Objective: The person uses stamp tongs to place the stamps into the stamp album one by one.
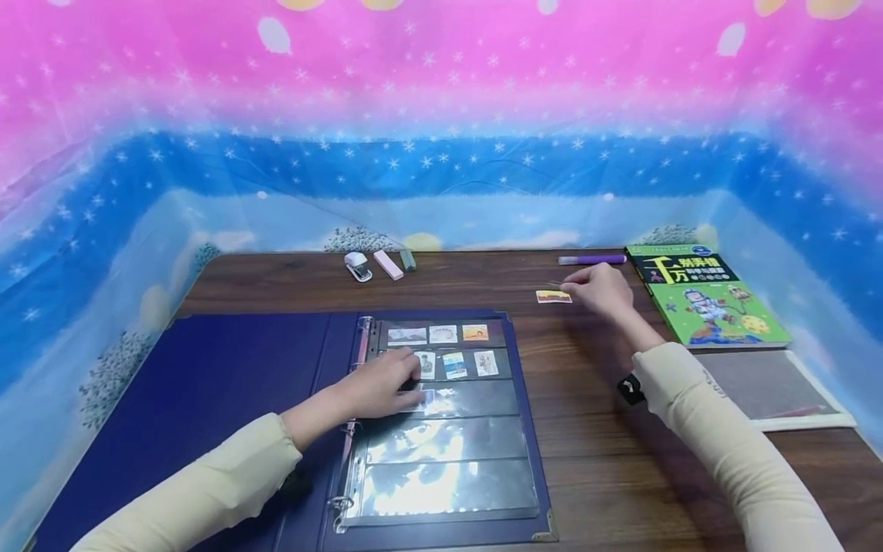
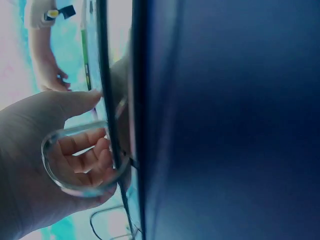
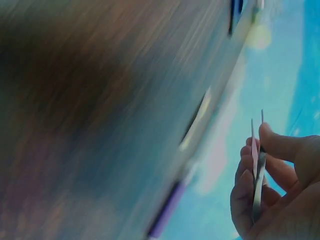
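Note:
My right hand pinches a pair of metal tweezers between thumb and fingers. In the right wrist view the tweezers' tips stand apart with nothing between them. A red and yellow stamp lies on the table just by the tweezers in the head view. My left hand rests on the clear pocket page of an open dark blue ring binder, its fingers loosely bent. Several stamps sit in the page's top two rows; another lies partly hidden under the left fingers in the third row.
A white stapler, a pink block and a small green block lie at the table's back edge. A purple marker lies behind the right hand. On the right are a green book and a grey pouch.

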{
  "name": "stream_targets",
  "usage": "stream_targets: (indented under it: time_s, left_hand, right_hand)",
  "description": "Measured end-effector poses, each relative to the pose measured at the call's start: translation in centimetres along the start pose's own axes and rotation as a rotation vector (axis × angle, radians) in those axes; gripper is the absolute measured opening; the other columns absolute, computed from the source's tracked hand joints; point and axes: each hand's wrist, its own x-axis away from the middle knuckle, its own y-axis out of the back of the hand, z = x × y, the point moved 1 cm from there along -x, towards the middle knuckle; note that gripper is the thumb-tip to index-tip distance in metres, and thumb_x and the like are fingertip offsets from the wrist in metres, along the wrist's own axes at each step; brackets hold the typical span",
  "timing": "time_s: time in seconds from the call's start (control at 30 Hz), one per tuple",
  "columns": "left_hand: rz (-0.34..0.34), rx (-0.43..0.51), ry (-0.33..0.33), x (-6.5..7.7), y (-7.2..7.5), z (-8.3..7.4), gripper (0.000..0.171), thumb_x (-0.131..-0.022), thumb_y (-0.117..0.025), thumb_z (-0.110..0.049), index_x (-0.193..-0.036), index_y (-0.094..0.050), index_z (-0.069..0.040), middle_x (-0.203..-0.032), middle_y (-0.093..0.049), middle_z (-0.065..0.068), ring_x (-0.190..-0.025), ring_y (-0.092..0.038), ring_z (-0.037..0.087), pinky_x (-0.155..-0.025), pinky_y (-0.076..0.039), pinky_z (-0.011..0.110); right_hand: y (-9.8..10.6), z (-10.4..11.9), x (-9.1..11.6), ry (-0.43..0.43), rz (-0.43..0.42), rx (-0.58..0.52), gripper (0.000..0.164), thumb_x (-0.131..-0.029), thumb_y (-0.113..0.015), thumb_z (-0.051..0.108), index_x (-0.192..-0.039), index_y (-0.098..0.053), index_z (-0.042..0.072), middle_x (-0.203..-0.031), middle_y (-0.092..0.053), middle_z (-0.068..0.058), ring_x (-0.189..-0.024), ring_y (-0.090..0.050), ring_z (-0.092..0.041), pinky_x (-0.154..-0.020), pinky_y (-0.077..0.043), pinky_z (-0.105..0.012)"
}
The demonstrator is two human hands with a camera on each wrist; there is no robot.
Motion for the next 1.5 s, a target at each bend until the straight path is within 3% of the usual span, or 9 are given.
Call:
stream_targets:
  time_s: [0.1,0.33,0.53,0.77,1.3,1.5]
  left_hand:
    - [0.027,0.002,0.018,-0.3,-0.1,-0.2,0.026,-0.084,-0.066,-0.030,-0.083,-0.054,-0.008,-0.076,-0.049,0.000,-0.069,-0.041,0.010,-0.063,-0.035,0.024]
    - [0.090,0.068,0.104,-0.8,-0.2,0.1,0.026,-0.084,-0.067,-0.030,-0.079,-0.051,-0.010,-0.073,-0.048,-0.002,-0.066,-0.041,0.010,-0.061,-0.035,0.023]
    - [0.088,0.102,0.108,-1.0,-0.5,0.1,0.027,-0.082,-0.069,-0.031,-0.081,-0.052,-0.009,-0.074,-0.049,-0.002,-0.066,-0.041,0.010,-0.061,-0.034,0.022]
    - [0.082,0.160,0.123,-0.9,-0.6,0.3,0.028,-0.081,-0.071,-0.030,-0.078,-0.050,-0.010,-0.074,-0.048,-0.002,-0.064,-0.040,0.009,-0.061,-0.034,0.022]
    - [0.079,0.168,0.121,-1.2,-0.2,0.3,0.028,-0.080,-0.072,-0.029,-0.076,-0.051,-0.011,-0.074,-0.047,-0.003,-0.065,-0.040,0.008,-0.060,-0.034,0.021]
    - [0.086,0.181,0.124,-1.3,-0.1,0.3,0.028,-0.080,-0.072,-0.028,-0.076,-0.051,-0.010,-0.072,-0.047,-0.002,-0.064,-0.040,0.008,-0.060,-0.034,0.021]
  right_hand:
    - [0.3,-1.8,-0.6,-0.070,-0.018,0.036,0.029,-0.086,-0.063,0.036,-0.105,-0.072,0.016,-0.107,-0.070,-0.012,-0.089,-0.064,-0.029,-0.055,-0.040,-0.032]
    - [-0.1,-3.9,-1.6,-0.100,0.016,0.078,0.030,-0.085,-0.063,0.034,-0.105,-0.072,0.013,-0.115,-0.066,-0.016,-0.101,-0.062,-0.036,-0.062,-0.044,-0.037]
    - [-0.8,-5.1,-1.9,-0.159,0.051,0.107,0.031,-0.085,-0.063,0.034,-0.107,-0.070,0.014,-0.121,-0.063,-0.016,-0.107,-0.058,-0.036,-0.071,-0.044,-0.042]
    - [-1.3,-5.1,-2.2,-0.114,0.093,0.096,0.030,-0.086,-0.062,0.034,-0.107,-0.071,0.014,-0.123,-0.061,-0.017,-0.111,-0.057,-0.037,-0.080,-0.046,-0.046]
    - [-1.3,-4.8,-2.7,-0.106,0.050,0.135,0.025,-0.084,-0.064,0.032,-0.098,-0.074,0.014,-0.114,-0.067,-0.016,-0.099,-0.062,-0.034,-0.065,-0.046,-0.035]
    - [-1.1,-4.7,-2.5,-0.097,0.039,0.101,0.026,-0.085,-0.064,0.032,-0.100,-0.074,0.013,-0.111,-0.068,-0.015,-0.098,-0.063,-0.033,-0.063,-0.043,-0.032]
